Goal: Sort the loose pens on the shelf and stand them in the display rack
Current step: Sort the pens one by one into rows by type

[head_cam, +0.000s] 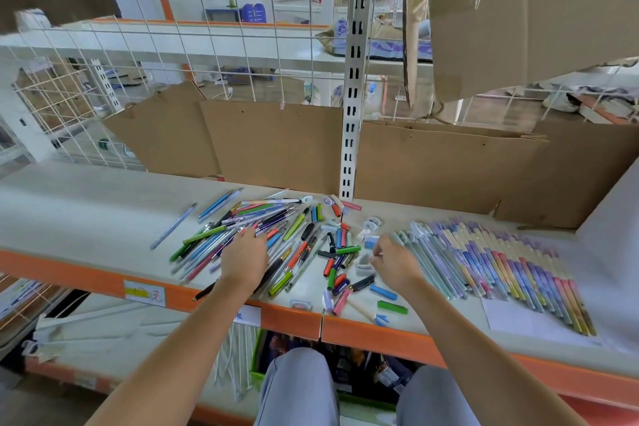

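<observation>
both hands over the loose pens at the shelf's front edge

left hand point(244, 261) lies flat on the loose pens point(256, 239); right hand point(394, 261), fingers curled, grip unclear; bare shelf point(86, 211) toward its left end.

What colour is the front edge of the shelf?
Orange, seen in the head view: shelf edge.

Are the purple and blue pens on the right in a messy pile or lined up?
Lined up. The purple and blue pens lie flat side by side in a neat row on the shelf, unlike the jumbled pile under the left hand.
</observation>
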